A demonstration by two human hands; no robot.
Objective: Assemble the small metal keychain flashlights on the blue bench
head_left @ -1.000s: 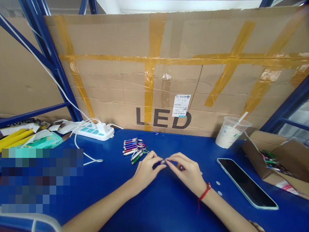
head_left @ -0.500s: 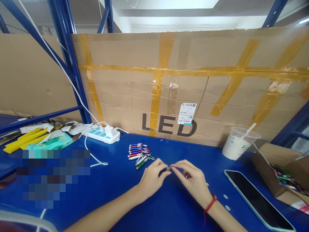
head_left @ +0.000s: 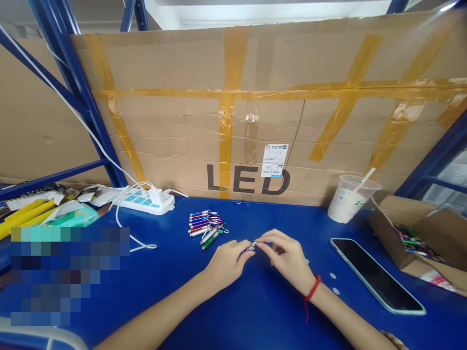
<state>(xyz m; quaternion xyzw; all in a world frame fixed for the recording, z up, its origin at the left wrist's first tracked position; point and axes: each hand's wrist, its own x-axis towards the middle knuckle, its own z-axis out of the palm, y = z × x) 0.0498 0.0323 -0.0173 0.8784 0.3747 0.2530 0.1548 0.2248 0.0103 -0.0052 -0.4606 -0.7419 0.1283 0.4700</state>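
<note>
My left hand (head_left: pixel 225 262) is closed in a pinch on a small blue and silver penlight (head_left: pixel 251 247), much of it hidden by the fingers. On its silver end, the fingertips of my right hand (head_left: pixel 288 257) are pinched too. Beyond my left hand lies a row of small metal penlights (head_left: pixel 204 223) in blue, purple, red and silver, with clips at their right ends. A green penlight (head_left: pixel 210 241) is the nearest of that group.
A phone (head_left: pixel 379 277) lies right of my hands. Behind it stand a plastic cup (head_left: pixel 345 201) with a straw and an open cardboard box (head_left: pixel 386 238) of penlights. A white power strip (head_left: pixel 146 200) sits back left. A large cardboard sheet (head_left: pixel 175 141) walls the blue table's rear.
The camera view has shifted, so the scene sits further left and higher. Both hands stay pinched together on the small piece; its blue body now shows between the left fingers.
</note>
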